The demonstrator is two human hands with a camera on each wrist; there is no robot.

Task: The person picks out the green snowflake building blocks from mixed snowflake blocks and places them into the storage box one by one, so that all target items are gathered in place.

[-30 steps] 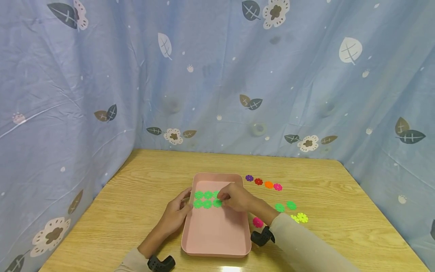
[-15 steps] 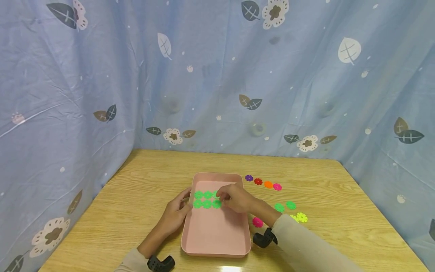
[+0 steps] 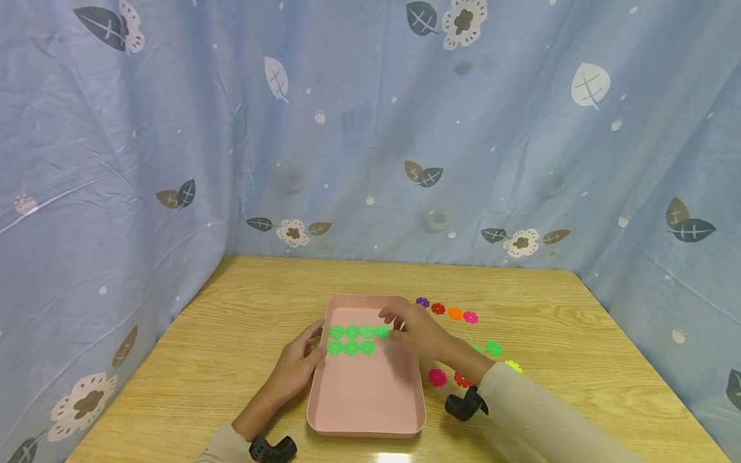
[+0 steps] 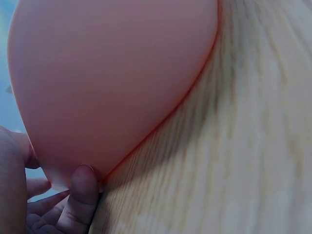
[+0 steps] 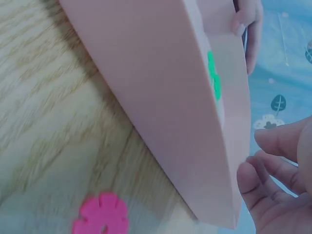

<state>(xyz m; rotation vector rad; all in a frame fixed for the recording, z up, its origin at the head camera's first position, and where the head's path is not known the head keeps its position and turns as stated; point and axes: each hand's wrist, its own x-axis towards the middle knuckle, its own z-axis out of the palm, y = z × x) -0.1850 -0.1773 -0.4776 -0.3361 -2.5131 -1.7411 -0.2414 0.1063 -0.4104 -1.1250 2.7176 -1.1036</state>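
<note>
A pink tray [image 3: 366, 402] lies on the table with two rows of green flower-shaped plastic discs [image 3: 351, 348] inside, toward its far half. My left hand [image 3: 296, 366] holds the tray's left side; the left wrist view shows its thumb [image 4: 84, 187] against the tray wall [image 4: 117, 87]. Over the tray's right side hovers my right hand [image 3: 421, 331], its fingers parted beside the last green disc [image 3: 382, 331] of the far row. Nothing shows between those fingers in the right wrist view, where the hand [image 5: 282, 185] is beside the tray's wall [image 5: 161, 107].
Purple, dark red, orange [image 3: 455, 314] and pink discs line the table [image 3: 260, 308] beyond the tray's right corner. Nearer lie a pink disc [image 3: 437, 377], a red one [image 3: 462, 379], a green one [image 3: 494, 348] and a yellow one [image 3: 512, 366], some partly behind my right arm.
My right hand has moved right from the near row's third disc and its fingers have spread. The far row's last green disc and a red disc on the table now show. The left hand stays put.
</note>
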